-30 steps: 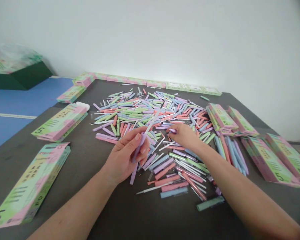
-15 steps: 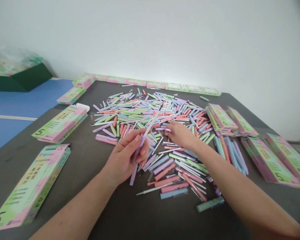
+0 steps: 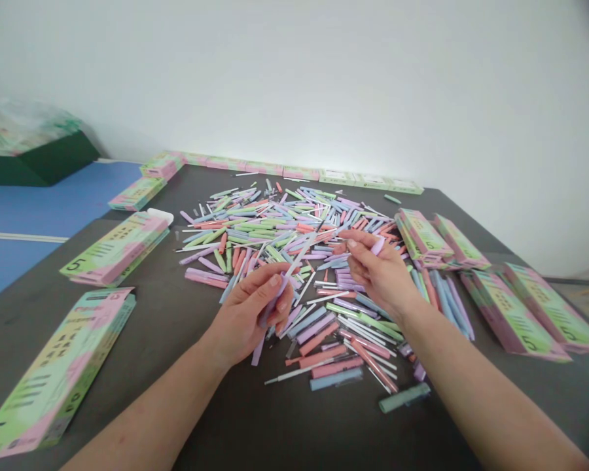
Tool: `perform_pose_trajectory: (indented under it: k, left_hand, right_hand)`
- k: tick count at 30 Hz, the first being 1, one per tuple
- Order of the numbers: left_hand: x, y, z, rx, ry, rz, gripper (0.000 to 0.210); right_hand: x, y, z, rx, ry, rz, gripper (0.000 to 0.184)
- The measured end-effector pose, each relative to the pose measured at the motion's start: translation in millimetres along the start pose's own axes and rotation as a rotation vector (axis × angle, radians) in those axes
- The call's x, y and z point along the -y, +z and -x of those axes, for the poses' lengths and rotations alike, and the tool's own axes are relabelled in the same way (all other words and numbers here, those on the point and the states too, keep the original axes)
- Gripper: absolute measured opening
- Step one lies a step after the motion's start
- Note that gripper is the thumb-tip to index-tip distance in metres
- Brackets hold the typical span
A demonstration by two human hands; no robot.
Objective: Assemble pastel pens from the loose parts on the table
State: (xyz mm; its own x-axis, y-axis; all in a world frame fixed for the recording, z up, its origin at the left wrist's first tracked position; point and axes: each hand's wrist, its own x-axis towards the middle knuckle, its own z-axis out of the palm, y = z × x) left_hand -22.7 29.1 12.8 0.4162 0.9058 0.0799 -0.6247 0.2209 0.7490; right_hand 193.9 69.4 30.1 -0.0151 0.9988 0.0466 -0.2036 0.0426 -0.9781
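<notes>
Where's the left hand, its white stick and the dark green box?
Left hand (image 3: pixel 249 306): head view, near its middle.
White stick (image 3: pixel 302 253): head view, along its shaft.
Dark green box (image 3: pixel 61 161): head view, side wall.

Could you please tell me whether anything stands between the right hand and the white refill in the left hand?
Nothing visible stands between the right hand and the white refill in the left hand; the loose pen parts lie beneath.

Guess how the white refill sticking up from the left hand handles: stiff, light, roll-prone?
Probably fairly stiff: the white refill runs straight out of the lilac barrel in the left hand without visible sag. Likely light, being so slender. If pushed on the table, it might roll, since it looks round.
</notes>
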Motion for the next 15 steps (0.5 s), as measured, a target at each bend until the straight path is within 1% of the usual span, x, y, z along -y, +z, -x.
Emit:
perform_pose_trajectory:
  k: [3,6,10,12,15]
  left_hand:
    - [6,-1.7,2,0.047,-0.046,-0.04,0.016]
    - [11,-2.1,5,0.078,-0.089,-0.089,0.018]
    - [15,-0.6,7,0.15,-0.147,-0.162,0.021]
    - [15,0.0,9,0.171,-0.166,-0.198,0.023]
    - [16,-0.2,12,0.183,-0.199,-0.225,0.026]
  right_hand:
    - [16,12,25,-0.017,-0.024,-0.104,0.018]
    - [27,17,47,-0.043,-0.156,-0.157,0.011]
    - [30,15,63,-0.081,-0.358,-0.109,0.007]
    - [29,12,67,-0.091,-0.411,-0.07,0.006]
    - [28,9,71,-0.099,-0.44,-0.013,0.006]
